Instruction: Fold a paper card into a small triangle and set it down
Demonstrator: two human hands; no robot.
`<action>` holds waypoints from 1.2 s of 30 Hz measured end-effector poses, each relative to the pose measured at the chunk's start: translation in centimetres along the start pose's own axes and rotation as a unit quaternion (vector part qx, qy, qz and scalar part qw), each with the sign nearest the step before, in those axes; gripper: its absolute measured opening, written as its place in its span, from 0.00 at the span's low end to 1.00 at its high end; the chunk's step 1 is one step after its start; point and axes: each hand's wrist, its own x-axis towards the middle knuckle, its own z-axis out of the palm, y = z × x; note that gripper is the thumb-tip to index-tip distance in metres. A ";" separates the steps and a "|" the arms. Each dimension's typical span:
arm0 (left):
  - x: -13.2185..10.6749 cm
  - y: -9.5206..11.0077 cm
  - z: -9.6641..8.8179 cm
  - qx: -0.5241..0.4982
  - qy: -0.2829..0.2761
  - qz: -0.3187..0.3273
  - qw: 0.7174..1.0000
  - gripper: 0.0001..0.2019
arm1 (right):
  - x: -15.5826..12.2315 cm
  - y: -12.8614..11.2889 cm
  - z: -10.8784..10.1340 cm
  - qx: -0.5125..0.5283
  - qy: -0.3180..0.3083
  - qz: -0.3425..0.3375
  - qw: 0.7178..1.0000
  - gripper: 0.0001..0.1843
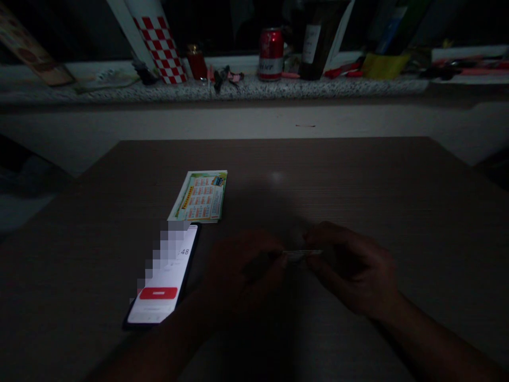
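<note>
The scene is very dark. My left hand [242,268] and my right hand [350,268] meet over the brown table [358,175]. Both pinch the ends of a small thin pale object [301,254], seen edge-on; I cannot make out what it is. A phone [165,278] with a lit white screen and a red button lies just left of my left hand. Beyond the phone lies a small green printed card [201,196], flat on the table.
A speckled stone ledge [238,90] runs along the back. On it stand a red can [271,54], a dark bottle [318,40], a red-and-white checked container [163,45], a small red jar [196,62] and scattered small items.
</note>
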 end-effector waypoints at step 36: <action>-0.6 -0.8 0.8 0.037 -0.074 0.131 0.988 0.03 | 0.9 -1.4 0.1 -0.053 -0.048 -0.142 0.987 0.12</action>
